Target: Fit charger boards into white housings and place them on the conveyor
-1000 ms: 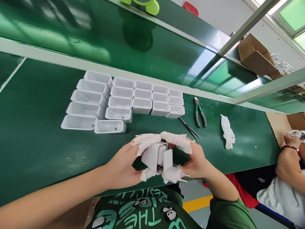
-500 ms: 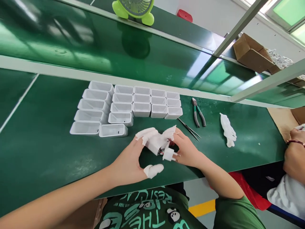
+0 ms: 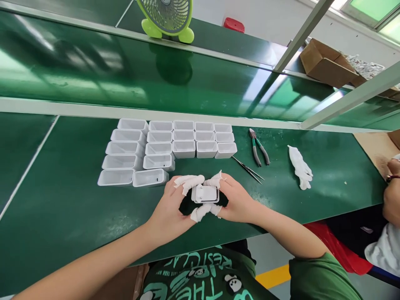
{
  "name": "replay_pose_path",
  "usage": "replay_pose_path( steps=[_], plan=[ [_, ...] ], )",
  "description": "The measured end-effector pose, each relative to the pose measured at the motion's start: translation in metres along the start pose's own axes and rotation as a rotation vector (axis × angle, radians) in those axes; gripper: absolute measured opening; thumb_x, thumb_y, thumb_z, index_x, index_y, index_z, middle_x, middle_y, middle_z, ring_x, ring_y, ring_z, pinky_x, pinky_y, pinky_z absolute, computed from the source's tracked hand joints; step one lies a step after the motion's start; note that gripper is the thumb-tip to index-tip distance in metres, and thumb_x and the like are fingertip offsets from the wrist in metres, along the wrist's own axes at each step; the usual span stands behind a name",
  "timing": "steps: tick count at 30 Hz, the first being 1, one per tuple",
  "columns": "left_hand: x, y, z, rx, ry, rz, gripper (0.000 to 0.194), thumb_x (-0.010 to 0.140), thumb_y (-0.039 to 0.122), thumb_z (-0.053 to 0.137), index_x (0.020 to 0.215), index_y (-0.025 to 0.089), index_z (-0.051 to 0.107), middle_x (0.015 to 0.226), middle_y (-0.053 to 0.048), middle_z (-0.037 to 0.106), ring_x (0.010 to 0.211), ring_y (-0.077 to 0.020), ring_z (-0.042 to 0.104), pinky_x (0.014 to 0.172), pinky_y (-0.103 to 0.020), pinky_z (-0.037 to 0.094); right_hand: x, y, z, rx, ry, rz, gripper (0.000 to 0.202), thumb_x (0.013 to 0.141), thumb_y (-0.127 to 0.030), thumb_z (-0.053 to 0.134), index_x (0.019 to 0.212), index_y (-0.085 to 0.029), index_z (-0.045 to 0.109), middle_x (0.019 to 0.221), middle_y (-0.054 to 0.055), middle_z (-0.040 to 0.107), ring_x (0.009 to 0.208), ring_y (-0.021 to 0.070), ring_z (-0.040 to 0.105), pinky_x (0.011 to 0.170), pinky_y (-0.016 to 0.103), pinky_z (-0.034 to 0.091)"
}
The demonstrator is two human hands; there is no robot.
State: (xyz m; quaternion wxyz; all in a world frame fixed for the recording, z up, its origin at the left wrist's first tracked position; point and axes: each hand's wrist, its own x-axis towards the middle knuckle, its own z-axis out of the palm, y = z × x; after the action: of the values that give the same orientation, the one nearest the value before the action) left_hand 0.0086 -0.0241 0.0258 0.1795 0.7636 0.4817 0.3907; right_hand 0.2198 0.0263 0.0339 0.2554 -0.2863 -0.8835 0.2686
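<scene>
Case (image 3: 205, 195), one. It is sitting between both hands, on the near side of the tubs (image 3: 184, 151), apart from them. Handling, as judged: it is seeming light and stiff, like moulded plastic, its smooth shell probably being slippery and the fitted end the more fragile part. The outer walls are offering the best hold, clear of the rim.

Appearance: white, box-shaped, rounded corners. A panel is lying inside the rim, showing small marks at its left end; a dark gap is running along its right edge.

Left hand (image 3: 171, 211): half curled, fingers and thumb spanning and pinching the case. Right hand (image 3: 236, 199): likewise partly closed, pinching the opposite end. White wraps (image 3: 191, 181) are covering fingertips.

Also lying: tweezers (image 3: 249, 170), just right of the tubs; pliers (image 3: 255, 151), farther right of them; glove (image 3: 301, 168), well right of them.
</scene>
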Motion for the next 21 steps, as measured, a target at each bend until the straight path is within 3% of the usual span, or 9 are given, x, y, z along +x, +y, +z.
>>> replay_pose_path(
  steps=[6,11,16,21],
  plan=[
    [-0.002,-0.004,-0.001,-0.073,0.076,-0.044,0.032,0.088,0.026,0.065,0.118,0.025,0.055,0.108,-0.006,0.064,0.101,-0.0213,0.061,0.086,-0.035,0.053,-0.006,0.004,0.004,0.020,-0.082,0.079,0.042,0.089,-0.025,0.066,0.126,-0.019,0.050,0.097,0.009,0.068,0.085,0.0238,0.060,0.074,0.039,0.057],
    [-0.004,-0.003,-0.002,-0.110,0.094,-0.122,0.046,0.090,0.025,0.056,0.135,0.025,0.045,0.119,-0.011,0.059,0.105,-0.0233,0.061,0.089,-0.041,0.054,-0.003,0.002,0.007,0.064,-0.008,0.046,0.055,0.091,-0.030,0.067,0.140,-0.020,0.042,0.094,0.007,0.070,0.084,0.0236,0.063,0.074,0.037,0.056],
    [-0.002,0.002,-0.001,0.166,0.176,0.144,0.055,0.082,0.034,0.072,0.131,0.027,0.050,0.125,-0.013,0.059,0.109,-0.0288,0.059,0.094,-0.047,0.050,-0.005,0.000,0.015,0.001,0.024,-0.010,0.039,0.094,-0.035,0.063,0.128,-0.019,0.051,0.079,0.005,0.063,0.078,0.0232,0.057,0.065,0.034,0.052],
    [-0.001,-0.001,-0.004,0.233,0.248,0.083,0.033,0.084,0.020,0.071,0.115,0.027,0.062,0.126,-0.012,0.059,0.114,-0.0296,0.056,0.090,-0.046,0.052,-0.009,-0.001,0.017,-0.069,0.080,-0.072,0.022,0.096,-0.038,0.061,0.105,-0.019,0.057,0.078,0.006,0.061,0.072,0.0210,0.051,0.063,0.034,0.049]
  ],
)
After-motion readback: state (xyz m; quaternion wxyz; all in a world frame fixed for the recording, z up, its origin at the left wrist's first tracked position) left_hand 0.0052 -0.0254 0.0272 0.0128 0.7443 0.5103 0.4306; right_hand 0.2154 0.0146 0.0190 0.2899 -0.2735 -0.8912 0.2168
